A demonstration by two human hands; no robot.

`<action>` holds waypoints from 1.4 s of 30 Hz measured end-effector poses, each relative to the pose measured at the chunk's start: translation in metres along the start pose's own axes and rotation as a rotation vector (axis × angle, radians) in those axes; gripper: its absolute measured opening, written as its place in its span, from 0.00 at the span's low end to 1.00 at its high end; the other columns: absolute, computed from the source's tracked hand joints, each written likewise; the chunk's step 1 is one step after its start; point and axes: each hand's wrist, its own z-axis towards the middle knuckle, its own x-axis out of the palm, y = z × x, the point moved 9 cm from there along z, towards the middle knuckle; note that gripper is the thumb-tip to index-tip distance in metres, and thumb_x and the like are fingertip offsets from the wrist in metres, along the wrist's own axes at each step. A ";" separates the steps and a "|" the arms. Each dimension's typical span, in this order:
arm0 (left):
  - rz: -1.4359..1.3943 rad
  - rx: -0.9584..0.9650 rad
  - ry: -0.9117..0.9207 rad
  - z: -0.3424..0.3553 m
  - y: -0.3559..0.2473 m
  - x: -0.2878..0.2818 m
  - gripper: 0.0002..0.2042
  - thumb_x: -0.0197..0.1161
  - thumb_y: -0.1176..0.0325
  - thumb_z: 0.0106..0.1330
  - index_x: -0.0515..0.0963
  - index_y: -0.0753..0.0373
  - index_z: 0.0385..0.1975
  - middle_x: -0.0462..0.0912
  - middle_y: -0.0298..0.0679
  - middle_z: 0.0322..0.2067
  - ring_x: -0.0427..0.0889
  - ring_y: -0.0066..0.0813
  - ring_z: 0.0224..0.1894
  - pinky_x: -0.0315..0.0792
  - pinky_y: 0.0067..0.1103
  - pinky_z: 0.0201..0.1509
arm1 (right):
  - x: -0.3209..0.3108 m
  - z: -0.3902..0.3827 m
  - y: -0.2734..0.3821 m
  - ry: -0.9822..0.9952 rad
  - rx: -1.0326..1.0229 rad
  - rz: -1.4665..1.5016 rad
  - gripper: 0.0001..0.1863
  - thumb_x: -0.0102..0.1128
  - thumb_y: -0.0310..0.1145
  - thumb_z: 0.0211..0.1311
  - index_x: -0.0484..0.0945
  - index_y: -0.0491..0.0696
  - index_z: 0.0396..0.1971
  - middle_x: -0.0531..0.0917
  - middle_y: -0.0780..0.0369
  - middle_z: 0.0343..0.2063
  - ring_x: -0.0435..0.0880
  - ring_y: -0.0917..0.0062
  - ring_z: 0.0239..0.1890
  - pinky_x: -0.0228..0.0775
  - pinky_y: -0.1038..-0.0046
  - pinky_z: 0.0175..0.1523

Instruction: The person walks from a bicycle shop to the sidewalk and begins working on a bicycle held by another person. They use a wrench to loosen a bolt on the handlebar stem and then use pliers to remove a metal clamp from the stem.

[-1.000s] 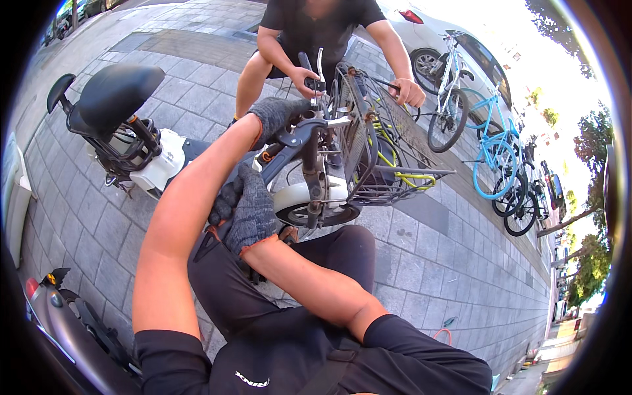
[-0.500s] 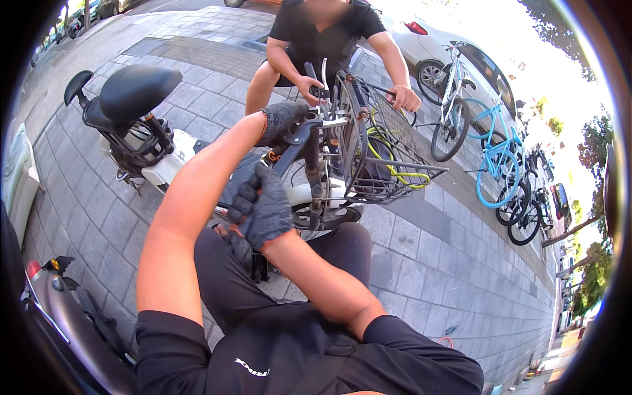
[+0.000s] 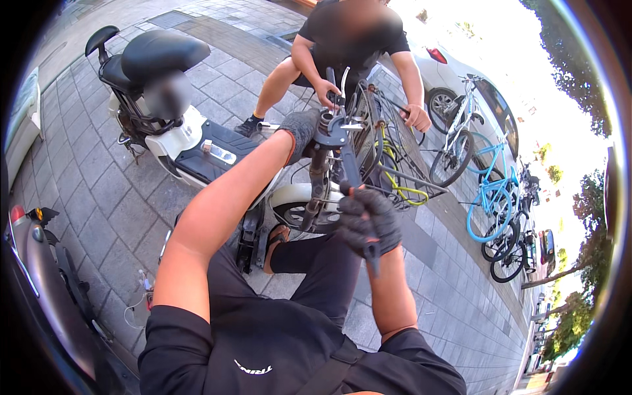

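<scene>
A dark wrench point(image 3: 351, 170) has its broad head around the top of the steering column point(image 3: 320, 172) of a white electric scooter point(image 3: 189, 139). My right hand point(image 3: 374, 222), in a dark grey work glove, is closed around the wrench's handle, and the handle's end sticks out below the fist. My left hand point(image 3: 301, 133), gloved the same way, curls in against the wrench head at the column's left side; its fingertips are mostly hidden. A black wire basket point(image 3: 403, 155) with a yellow-green cable point(image 3: 409, 195) sits just right of the column.
Across from me a co-worker in black point(image 3: 349, 36) crouches, one hand point(image 3: 325, 93) by the brake lever and the other point(image 3: 415, 118) at the basket rim. Bicycles point(image 3: 492, 197) and a silver car point(image 3: 441, 72) stand right. Another scooter point(image 3: 49, 289) is at my left.
My right hand has swung rightward with the wrench handle, which now points down and right. The steering column and basket appear farther right in view. My left hand stays by the wrench head.
</scene>
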 end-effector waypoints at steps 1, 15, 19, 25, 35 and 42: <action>0.171 0.074 -0.045 0.006 -0.009 -0.008 0.16 0.48 0.55 0.75 0.80 0.57 0.41 0.85 0.41 0.32 0.85 0.33 0.30 0.76 0.31 0.27 | 0.001 0.010 -0.016 0.055 0.006 -0.023 0.13 0.50 0.36 0.75 0.76 0.46 0.52 0.66 0.71 0.20 0.68 0.85 0.15 0.61 0.78 0.12; 0.829 0.193 0.307 -0.010 -0.083 0.005 0.18 0.57 0.49 0.71 0.79 0.58 0.34 0.71 0.30 0.19 0.71 0.22 0.16 0.64 0.21 0.20 | -0.010 0.172 -0.114 -0.165 -0.330 0.049 0.01 0.55 0.30 0.72 0.75 0.51 0.38 0.85 0.60 0.36 0.85 0.68 0.37 0.78 0.62 0.45; 0.927 0.235 0.336 -0.007 -0.092 0.008 0.18 0.59 0.47 0.70 0.78 0.57 0.31 0.73 0.31 0.20 0.72 0.21 0.16 0.64 0.21 0.19 | -0.009 0.199 -0.107 -0.187 -0.362 -0.060 0.02 0.58 0.25 0.67 0.76 0.49 0.36 0.83 0.61 0.28 0.85 0.69 0.26 0.79 0.66 0.34; 0.757 0.024 0.162 -0.013 -0.078 -0.010 0.18 0.63 0.45 0.67 0.80 0.55 0.35 0.78 0.31 0.22 0.76 0.21 0.17 0.66 0.21 0.19 | -0.003 0.132 -0.103 -0.186 -0.245 -0.028 0.01 0.54 0.28 0.70 0.72 0.49 0.37 0.78 0.64 0.28 0.80 0.74 0.28 0.75 0.64 0.38; 0.555 0.310 0.110 0.000 -0.037 -0.009 0.18 0.50 0.67 0.73 0.75 0.57 0.60 0.80 0.43 0.58 0.79 0.38 0.59 0.69 0.27 0.65 | -0.004 -0.010 0.009 -0.076 0.012 -0.101 0.19 0.58 0.38 0.69 0.74 0.48 0.56 0.74 0.66 0.22 0.70 0.78 0.13 0.66 0.72 0.16; 0.565 0.279 0.157 -0.015 -0.072 -0.007 0.15 0.58 0.53 0.73 0.84 0.55 0.46 0.83 0.31 0.29 0.79 0.19 0.23 0.73 0.21 0.24 | -0.022 0.088 -0.093 -0.099 -0.131 -0.214 0.06 0.56 0.31 0.71 0.73 0.51 0.45 0.83 0.61 0.34 0.83 0.67 0.32 0.79 0.63 0.40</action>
